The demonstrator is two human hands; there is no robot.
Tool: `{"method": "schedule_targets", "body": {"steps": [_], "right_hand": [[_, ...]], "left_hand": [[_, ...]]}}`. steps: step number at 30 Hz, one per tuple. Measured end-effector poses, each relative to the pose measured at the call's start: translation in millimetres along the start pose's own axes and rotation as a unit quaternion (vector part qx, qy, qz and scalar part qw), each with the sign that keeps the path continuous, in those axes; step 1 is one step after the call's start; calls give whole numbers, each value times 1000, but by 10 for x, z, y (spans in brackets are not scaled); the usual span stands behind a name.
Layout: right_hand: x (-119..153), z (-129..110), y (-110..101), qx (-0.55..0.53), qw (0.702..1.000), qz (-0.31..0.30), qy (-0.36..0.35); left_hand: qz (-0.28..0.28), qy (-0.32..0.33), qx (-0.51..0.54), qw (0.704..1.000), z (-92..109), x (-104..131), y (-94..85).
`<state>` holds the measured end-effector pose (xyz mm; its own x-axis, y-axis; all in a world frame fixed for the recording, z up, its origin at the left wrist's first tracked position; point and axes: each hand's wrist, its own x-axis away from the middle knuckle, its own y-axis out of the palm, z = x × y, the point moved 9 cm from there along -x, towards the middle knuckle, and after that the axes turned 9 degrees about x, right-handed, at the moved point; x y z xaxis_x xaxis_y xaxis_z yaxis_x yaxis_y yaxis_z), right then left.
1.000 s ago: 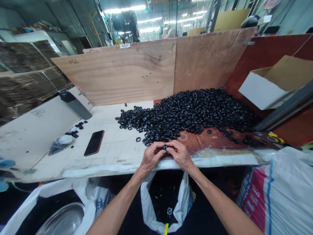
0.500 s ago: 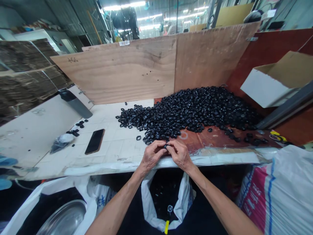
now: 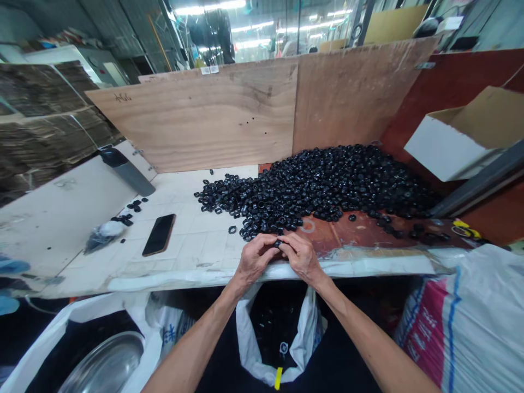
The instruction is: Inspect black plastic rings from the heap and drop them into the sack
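Note:
Both hands meet at the table's front edge, fingertips pinched round one small black part (image 3: pixel 278 243). My left hand (image 3: pixel 254 258) grips it from the left, my right hand (image 3: pixel 302 256) from the right. Just beyond the fingers spreads a large heap of small black ring-like parts (image 3: pixel 327 183). One loose black ring (image 3: pixel 232 230) lies on the pale surface left of the heap. Below the hands hangs an open white bag (image 3: pixel 301 349) with dark parts inside.
A phone (image 3: pixel 159 234) and a grey bottle (image 3: pixel 133 174) are on the left of the table (image 3: pixel 196 240). Wooden boards (image 3: pixel 204 120) wall the back. At right are an open carton (image 3: pixel 450 147) and a full white sack (image 3: pixel 487 316); lower left, a metal bowl (image 3: pixel 106 365).
Hardly anything differs. The hands stay together over the table edge, the black part still between the fingertips, and the view has shifted very slightly.

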<state>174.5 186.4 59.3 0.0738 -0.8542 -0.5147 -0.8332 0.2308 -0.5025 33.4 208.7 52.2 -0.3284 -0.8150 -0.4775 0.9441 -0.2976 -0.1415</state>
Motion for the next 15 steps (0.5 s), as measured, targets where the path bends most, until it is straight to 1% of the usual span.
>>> {"method": "schedule_targets", "body": {"steps": [2, 7, 12, 15], "right_hand": [[4, -10, 2, -3, 1000, 2, -8], [5, -63, -34, -15, 999, 19, -31], [-7, 48, 36, 3, 1000, -3, 7], [-10, 42, 72, 41, 999, -9, -3]], "left_hand": [[5, -9, 12, 1000, 0, -5, -8], [9, -62, 52, 997, -66, -3, -15], [2, -34, 30, 999, -55, 2, -20], [0, -22, 8, 1000, -33, -2, -23]]}}
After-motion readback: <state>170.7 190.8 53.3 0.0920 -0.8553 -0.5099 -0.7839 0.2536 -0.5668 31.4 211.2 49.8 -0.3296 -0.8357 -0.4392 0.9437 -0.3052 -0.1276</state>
